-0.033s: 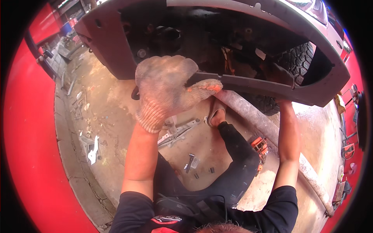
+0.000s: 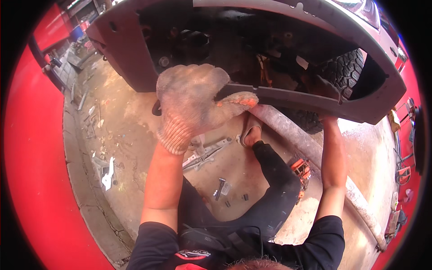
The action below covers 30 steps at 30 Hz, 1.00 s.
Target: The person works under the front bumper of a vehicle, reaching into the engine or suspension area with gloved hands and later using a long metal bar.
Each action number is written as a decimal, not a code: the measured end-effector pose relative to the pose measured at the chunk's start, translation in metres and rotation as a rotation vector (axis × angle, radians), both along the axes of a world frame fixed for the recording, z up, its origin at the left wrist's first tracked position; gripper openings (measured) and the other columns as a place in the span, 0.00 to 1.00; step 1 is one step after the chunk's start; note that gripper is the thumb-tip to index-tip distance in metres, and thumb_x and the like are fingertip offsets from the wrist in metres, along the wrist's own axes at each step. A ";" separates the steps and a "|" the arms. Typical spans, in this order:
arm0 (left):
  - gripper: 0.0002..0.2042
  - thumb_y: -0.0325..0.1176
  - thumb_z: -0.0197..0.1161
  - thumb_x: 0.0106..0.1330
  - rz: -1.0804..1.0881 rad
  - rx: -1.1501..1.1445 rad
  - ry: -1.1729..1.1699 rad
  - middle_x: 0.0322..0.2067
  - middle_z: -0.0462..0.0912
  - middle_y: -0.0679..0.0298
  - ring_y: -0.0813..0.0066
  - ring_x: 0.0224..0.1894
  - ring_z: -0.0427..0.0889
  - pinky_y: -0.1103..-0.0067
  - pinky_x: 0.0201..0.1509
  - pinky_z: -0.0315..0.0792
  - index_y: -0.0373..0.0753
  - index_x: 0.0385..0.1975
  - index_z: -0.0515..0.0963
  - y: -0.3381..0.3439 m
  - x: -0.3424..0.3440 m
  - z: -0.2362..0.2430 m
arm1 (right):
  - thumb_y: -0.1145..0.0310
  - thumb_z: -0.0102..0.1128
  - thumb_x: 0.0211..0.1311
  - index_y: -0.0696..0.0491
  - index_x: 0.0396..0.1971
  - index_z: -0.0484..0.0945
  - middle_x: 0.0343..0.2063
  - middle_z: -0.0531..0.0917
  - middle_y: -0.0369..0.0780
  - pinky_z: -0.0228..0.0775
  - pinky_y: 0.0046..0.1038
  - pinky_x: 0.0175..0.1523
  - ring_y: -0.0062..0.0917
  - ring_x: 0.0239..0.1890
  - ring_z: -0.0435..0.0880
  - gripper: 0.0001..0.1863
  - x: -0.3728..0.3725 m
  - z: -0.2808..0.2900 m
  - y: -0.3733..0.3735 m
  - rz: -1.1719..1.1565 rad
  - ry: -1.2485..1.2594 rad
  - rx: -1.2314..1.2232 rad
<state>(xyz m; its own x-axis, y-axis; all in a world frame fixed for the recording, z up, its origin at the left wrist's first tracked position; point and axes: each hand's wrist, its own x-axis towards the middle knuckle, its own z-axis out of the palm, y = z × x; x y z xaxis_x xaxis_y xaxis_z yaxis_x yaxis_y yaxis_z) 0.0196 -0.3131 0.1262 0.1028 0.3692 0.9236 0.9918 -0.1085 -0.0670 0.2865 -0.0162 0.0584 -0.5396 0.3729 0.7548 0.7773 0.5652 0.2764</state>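
A dark plastic bumper panel [image 2: 297, 100] with a large opening spans the upper part of the head view, on the front of a vehicle. My left hand [image 2: 193, 99], in a dirty beige knit glove with orange on the thumb, grips the panel's lower bar at the left of the opening, thumb along its front. My right forearm [image 2: 332, 166] rises to the right part of that bar; my right hand goes behind it, its fingers mostly hidden in shadow. A treaded tyre [image 2: 346, 65] shows through the opening.
A long pale tube [image 2: 292, 135] slants beneath the bumper. A metal jack-like bar [image 2: 204, 155], small tools [image 2: 220, 189] and an orange tool [image 2: 300, 167] lie on the concrete floor [image 2: 108, 135] around my bent legs. A red panel [image 2: 33, 157] stands at the left.
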 end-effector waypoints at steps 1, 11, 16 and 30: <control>0.23 0.59 0.80 0.41 0.005 0.007 0.005 0.20 0.81 0.67 0.64 0.24 0.82 0.69 0.30 0.72 0.46 0.19 0.83 0.000 0.000 0.000 | 0.45 0.61 0.70 0.44 0.34 0.83 0.30 0.87 0.39 0.76 0.40 0.33 0.38 0.31 0.88 0.18 0.001 -0.005 -0.002 0.129 0.081 -0.021; 0.23 0.57 0.81 0.40 -0.028 -0.075 0.014 0.20 0.81 0.67 0.64 0.24 0.82 0.69 0.30 0.72 0.45 0.21 0.82 0.000 -0.001 0.003 | 0.51 0.59 0.72 0.49 0.40 0.84 0.31 0.86 0.46 0.77 0.45 0.41 0.44 0.38 0.88 0.16 -0.009 0.040 -0.035 0.043 -0.080 -0.364; 0.20 0.51 0.78 0.46 -0.018 -0.076 0.009 0.24 0.84 0.63 0.63 0.26 0.83 0.71 0.33 0.74 0.40 0.27 0.84 -0.005 -0.001 0.001 | 0.52 0.59 0.73 0.48 0.41 0.84 0.33 0.86 0.46 0.77 0.45 0.42 0.44 0.39 0.88 0.15 0.013 0.056 -0.017 0.251 -0.296 -0.352; 0.23 0.54 0.69 0.59 0.050 -0.218 -0.080 0.31 0.87 0.58 0.57 0.34 0.85 0.69 0.44 0.76 0.34 0.34 0.85 -0.014 0.006 0.005 | 0.59 0.59 0.74 0.47 0.44 0.85 0.41 0.87 0.44 0.80 0.42 0.44 0.40 0.43 0.88 0.10 0.015 0.018 0.036 0.440 -0.448 -0.329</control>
